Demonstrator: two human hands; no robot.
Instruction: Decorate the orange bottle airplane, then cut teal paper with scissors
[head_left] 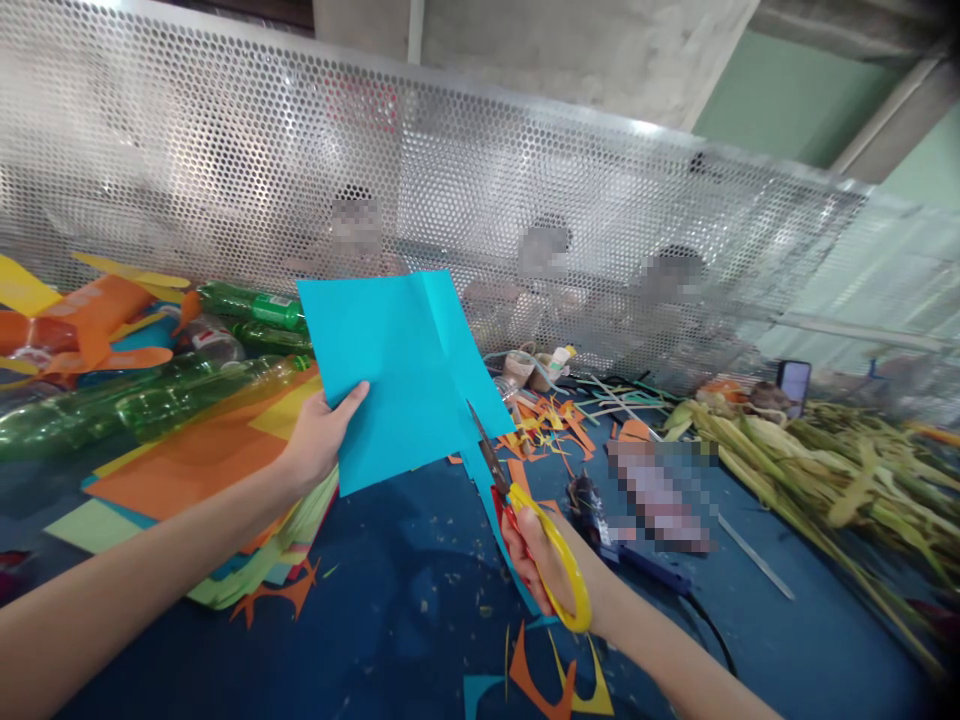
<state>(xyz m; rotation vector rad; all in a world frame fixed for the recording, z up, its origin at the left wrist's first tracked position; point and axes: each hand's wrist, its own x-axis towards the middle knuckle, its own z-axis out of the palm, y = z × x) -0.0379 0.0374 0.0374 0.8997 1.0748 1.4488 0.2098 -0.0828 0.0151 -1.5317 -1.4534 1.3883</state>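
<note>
A sheet of bright blue paper [390, 370] is held up over the table by my left hand [321, 432], thumb on its near face at the left edge. A fold line runs down its right part. My right hand [536, 550] is closed around scissors [566, 565] with a yellow and a red handle. Their blades meet the lower right of the sheet. A narrow blue strip hangs down below the cut, partly behind the scissors and my right hand.
Orange, yellow and green paper sheets [195, 460] lie at left, beside green plastic bottles [187, 395]. Paper scraps [544, 680] are scattered in front. A glue gun [637, 560] with a cord and dried husks [840, 460] lie at right. A perforated metal panel [465, 180] stands behind.
</note>
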